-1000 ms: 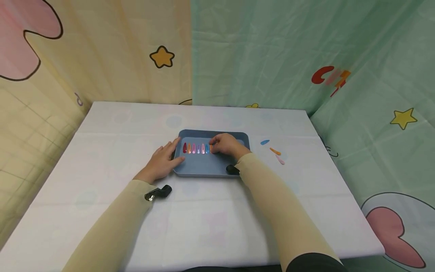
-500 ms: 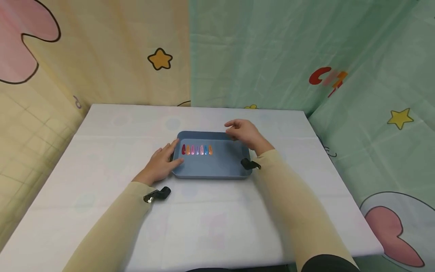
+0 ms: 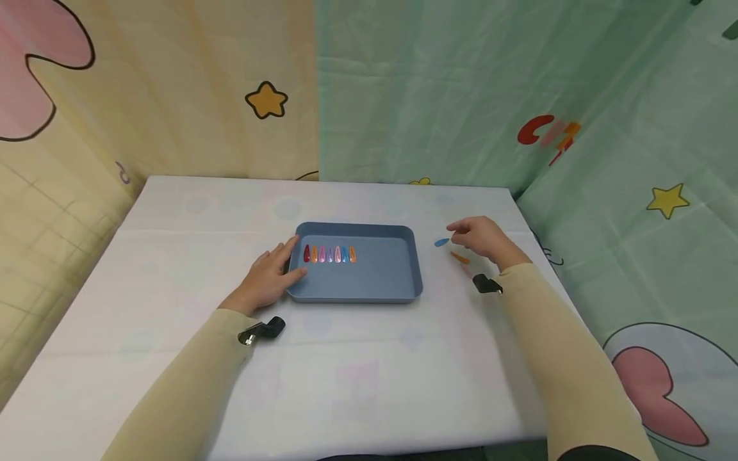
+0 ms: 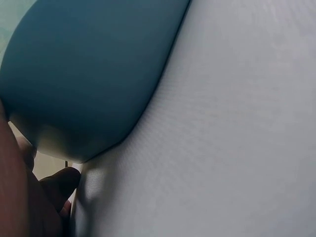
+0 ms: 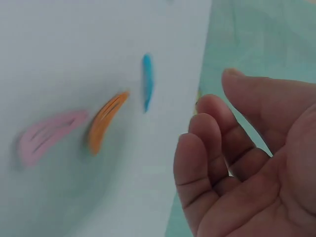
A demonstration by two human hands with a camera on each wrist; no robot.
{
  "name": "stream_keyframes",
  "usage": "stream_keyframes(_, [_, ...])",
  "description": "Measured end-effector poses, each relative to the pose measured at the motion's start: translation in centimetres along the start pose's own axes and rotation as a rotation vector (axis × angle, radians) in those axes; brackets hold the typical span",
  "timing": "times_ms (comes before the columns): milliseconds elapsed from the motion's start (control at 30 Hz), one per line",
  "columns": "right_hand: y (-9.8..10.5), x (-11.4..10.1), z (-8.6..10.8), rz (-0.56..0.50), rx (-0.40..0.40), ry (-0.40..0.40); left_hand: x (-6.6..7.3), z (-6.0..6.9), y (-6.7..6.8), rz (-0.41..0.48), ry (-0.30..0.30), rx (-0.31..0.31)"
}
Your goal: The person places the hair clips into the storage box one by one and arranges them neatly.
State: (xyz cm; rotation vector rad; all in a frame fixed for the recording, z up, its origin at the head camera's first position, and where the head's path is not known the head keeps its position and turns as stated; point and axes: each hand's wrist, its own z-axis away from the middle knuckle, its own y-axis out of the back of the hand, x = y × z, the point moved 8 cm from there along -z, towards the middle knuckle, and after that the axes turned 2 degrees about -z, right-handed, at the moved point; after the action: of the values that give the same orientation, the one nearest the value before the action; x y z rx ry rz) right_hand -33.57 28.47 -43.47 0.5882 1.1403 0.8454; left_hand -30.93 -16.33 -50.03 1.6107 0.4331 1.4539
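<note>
A blue-grey tray (image 3: pixel 369 278) lies on the table, with several coloured hair clips (image 3: pixel 330 254) side by side in its upper left part. My left hand (image 3: pixel 262 282) rests at the tray's left edge, fingers spread and thumb over the rim. To the right of the tray my right hand (image 3: pixel 484 240) hovers with relaxed, slightly bent fingers and nothing in them. Close to it lie a blue clip (image 3: pixel 441 242), an orange clip (image 3: pixel 459 257) and a pink clip (image 3: pixel 467 271). In the right wrist view the pink clip (image 5: pixel 52 136) shows whole.
A white cloth (image 3: pixel 357 371) with faint prints covers the table. Patterned curtains, yellow (image 3: pixel 202 96) on the left and green (image 3: pixel 432 96) on the right, hang behind it. Dark camera mounts sit on both wrists.
My right hand has let go of an orange clip, now the rightmost in the tray's row, and moved right, out over the loose clips. The left hand stays at the tray.
</note>
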Motion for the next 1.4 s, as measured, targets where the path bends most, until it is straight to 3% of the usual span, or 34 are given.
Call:
stream_keyframes(200, [-0.6, 3.1, 0.7, 0.065, -0.064, -0.016, -0.1, 0.1, 0.0, -0.001, 0.002, 0.000])
stream_keyframes(467, [-1.7, 5.2, 1.5, 0.087, -0.135, -0.004, 0.4, 0.4, 0.2, 0.002, -0.019, 0.007])
stream_keyframes(900, [-2.6, 5.6, 2.0, 0.119, -0.115, 0.035, 0.6, 0.5, 0.4, -0.008, -0.029, 0.009])
stream_keyframes(1400, [-2.7, 6.5, 3.0, 0.064, -0.117, 0.059, 0.6, 0.5, 0.3, -0.006, -0.019, 0.000])
